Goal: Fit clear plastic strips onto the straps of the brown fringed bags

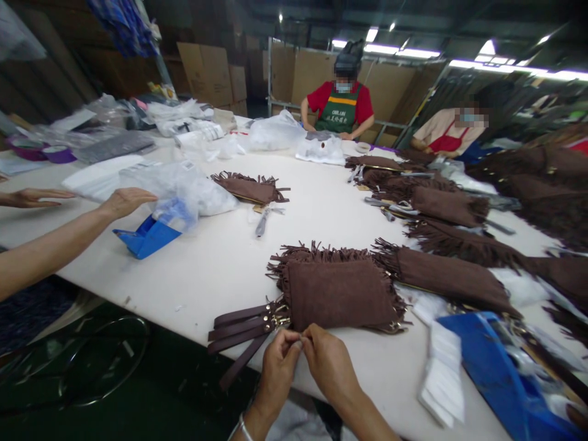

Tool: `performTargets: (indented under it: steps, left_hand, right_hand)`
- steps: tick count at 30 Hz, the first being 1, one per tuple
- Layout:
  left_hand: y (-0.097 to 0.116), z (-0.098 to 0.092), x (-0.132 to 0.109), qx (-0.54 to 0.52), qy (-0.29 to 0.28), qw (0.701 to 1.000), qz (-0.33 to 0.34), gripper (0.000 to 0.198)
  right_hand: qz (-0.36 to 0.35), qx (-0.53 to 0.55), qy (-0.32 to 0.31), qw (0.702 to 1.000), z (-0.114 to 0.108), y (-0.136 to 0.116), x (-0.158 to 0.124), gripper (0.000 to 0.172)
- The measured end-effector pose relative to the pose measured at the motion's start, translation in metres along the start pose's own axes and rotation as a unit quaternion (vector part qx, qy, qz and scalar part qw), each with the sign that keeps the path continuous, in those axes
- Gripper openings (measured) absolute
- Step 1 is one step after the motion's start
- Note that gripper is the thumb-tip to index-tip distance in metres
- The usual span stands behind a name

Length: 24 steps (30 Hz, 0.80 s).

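My left hand (279,361) and my right hand (329,360) meet at the table's front edge, fingertips pinched together. Whatever is between them is too small to make out. Just beyond my fingers lies a brown fringed suede-like pouch (340,293), flat on the table, fringe toward the far side. Several brown wrist straps (243,324) with metal clasps fan out at its left, close to my left hand. To its right rests another brown fringed pouch (452,274) with a zipper edge.
White papers (443,373) and a blue bin (500,373) stand at right, near more brown pouches (452,205). At left, a co-worker's hand (131,201) reaches over plastic bags (209,193) and a blue tray (149,237). Two co-workers are across the table (316,208).
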<state>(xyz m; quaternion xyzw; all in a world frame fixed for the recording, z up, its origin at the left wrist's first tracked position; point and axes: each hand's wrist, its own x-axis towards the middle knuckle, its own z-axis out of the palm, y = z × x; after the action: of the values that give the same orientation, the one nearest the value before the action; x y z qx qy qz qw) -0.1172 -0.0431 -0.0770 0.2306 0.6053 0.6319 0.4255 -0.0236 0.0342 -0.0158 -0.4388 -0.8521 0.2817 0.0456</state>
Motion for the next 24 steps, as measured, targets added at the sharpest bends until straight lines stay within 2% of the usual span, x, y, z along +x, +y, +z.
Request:
performTargets:
  steps: [5,11,16,21,24]
  left_hand:
    - [-0.005,-0.002,0.012,-0.023,0.028,0.999,-0.041,0.024]
    - [-0.003,0.004,0.015,-0.04,0.065,0.993,-0.088,0.02]
    - [0.008,0.011,0.011,-0.076,0.094,0.988,-0.092,0.021]
    - [0.012,0.012,0.008,-0.11,0.086,0.986,-0.095,0.024]
    - [0.01,0.014,0.005,-0.134,0.08,0.982,-0.104,0.023]
  right_hand:
    - [0.005,-0.073,-0.022,0.997,-0.004,-0.01,0.005,0.015]
    - [0.0,-0.097,-0.031,0.995,-0.007,-0.01,0.004,0.015]
    - [-0.028,-0.076,0.02,0.997,-0.007,-0.007,-0.004,0.016]
    - [-0.087,-0.049,0.065,0.993,-0.004,-0.004,-0.004,0.025]
    - [-0.083,-0.028,0.077,0.993,0.001,0.001,-0.005,0.024]
